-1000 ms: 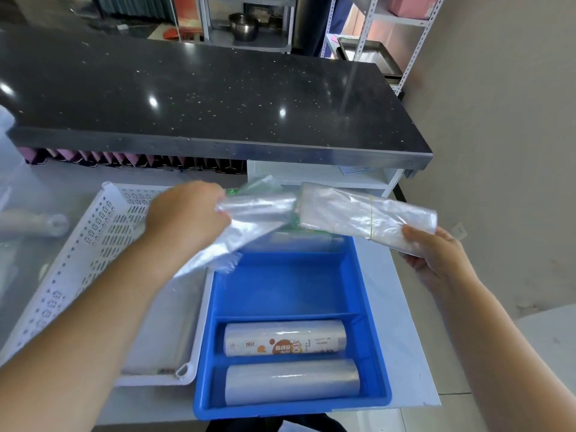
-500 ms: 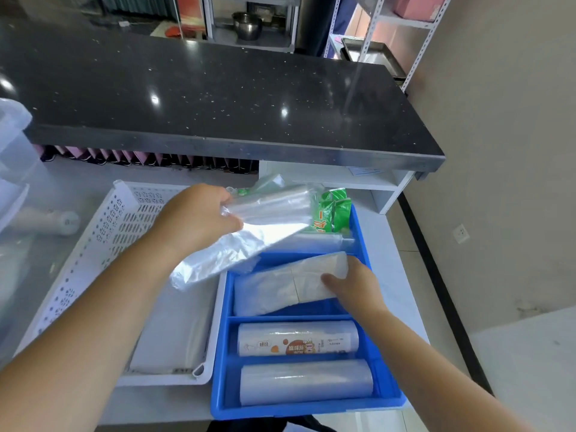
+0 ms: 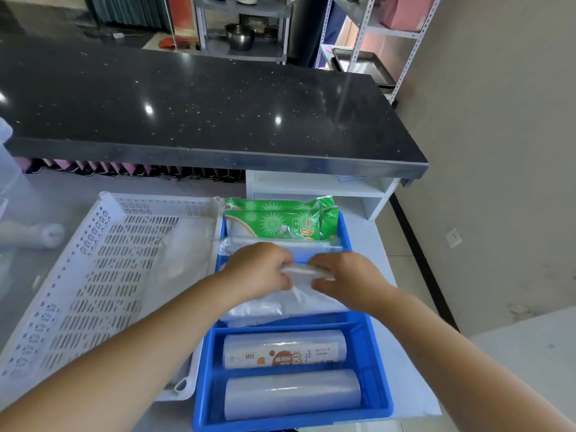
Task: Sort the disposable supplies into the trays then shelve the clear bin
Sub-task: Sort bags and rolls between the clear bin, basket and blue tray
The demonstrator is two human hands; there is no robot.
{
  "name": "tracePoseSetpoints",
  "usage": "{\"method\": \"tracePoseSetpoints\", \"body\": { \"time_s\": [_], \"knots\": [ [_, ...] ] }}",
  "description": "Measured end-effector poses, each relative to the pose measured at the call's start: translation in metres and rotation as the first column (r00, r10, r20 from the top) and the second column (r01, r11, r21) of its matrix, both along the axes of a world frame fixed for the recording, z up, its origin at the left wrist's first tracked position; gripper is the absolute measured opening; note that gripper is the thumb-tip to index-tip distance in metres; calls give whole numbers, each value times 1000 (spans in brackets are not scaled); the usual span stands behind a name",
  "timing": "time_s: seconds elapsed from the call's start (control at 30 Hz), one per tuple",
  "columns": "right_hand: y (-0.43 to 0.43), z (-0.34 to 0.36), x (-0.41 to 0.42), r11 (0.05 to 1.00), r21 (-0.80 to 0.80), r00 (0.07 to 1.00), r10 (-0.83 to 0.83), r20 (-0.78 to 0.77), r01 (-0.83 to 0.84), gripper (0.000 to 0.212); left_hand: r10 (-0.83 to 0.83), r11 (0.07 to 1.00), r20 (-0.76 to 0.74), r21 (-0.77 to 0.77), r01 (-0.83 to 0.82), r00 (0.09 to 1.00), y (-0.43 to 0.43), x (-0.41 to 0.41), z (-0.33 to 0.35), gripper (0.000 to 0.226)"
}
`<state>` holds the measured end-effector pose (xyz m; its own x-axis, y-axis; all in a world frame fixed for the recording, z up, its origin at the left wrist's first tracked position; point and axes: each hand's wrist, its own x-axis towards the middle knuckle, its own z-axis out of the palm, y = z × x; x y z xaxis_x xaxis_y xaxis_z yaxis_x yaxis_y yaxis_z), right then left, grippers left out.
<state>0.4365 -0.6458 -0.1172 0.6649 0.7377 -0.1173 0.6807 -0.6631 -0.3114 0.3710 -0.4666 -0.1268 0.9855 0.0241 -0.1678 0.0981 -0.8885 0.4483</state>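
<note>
A blue divided tray (image 3: 374, 363) lies on the white table. Its near compartment holds two plastic film rolls, a printed roll (image 3: 283, 350) and a plain roll (image 3: 291, 394). Green packets (image 3: 274, 221) lean at its far end. Over the middle compartment my left hand (image 3: 258, 269) and my right hand (image 3: 346, 275) both pinch a bundle of clear plastic bags (image 3: 299, 291) that rests on more clear bags. A white perforated tray (image 3: 93, 275) sits to the left, with clear bags lying along its right side.
A black stone counter (image 3: 199, 104) overhangs the far side of the table, with a white shelf unit (image 3: 314, 185) under it. A clear bin (image 3: 9, 182) shows at the left edge beside a white roll (image 3: 46, 235). Metal racks stand at the back.
My left hand has brought its clear bags down from above the white tray into the blue tray's middle compartment. My right hand has shifted up to meet it on the bundle.
</note>
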Motion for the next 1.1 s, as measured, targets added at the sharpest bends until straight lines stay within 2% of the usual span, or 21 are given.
{"method": "tracePoseSetpoints", "body": {
  "time_s": [0.1,0.17,0.23,0.4,0.53,0.6,0.73,0.83,0.93,1.03,1.1],
  "knots": [
    [5,-21,0,997,-77,1000,19,-23,-21,14,3,999,-178,-45,-11,984,6,-3,-19,27],
    [9,-32,2,993,-111,997,44,-61,-50,14,12,999,-300,32,-2,954,15,-5,-27,43],
    [12,-42,5,987,-146,993,55,-104,-70,15,14,991,-377,125,36,926,23,-8,-31,43],
    [10,-57,12,963,-235,992,128,-23,-130,22,113,983,-319,177,-58,941,21,-17,-36,30],
    [12,-62,12,948,-221,962,256,94,-231,18,137,976,-350,206,-67,927,16,-21,-38,16],
    [14,-60,13,938,-228,947,294,130,-260,20,148,974,-305,211,-85,941,14,-26,-37,14],
    [19,-50,11,914,-266,898,371,236,-307,28,121,974,-145,207,-89,982,19,-45,-29,44],
    [31,-36,1,903,-254,857,416,305,-347,28,186,970,-44,166,-177,982,30,-72,-12,54],
    [57,-15,-15,891,-221,821,452,349,-397,23,241,954,52,170,-247,969,46,-104,14,44],
    [94,9,-46,865,-211,761,501,411,-455,24,255,906,188,295,-303,948,69,-146,43,27],
    [123,29,-75,860,-184,735,505,452,-477,27,258,861,301,359,-360,918,87,-178,61,24]
  ]
}}
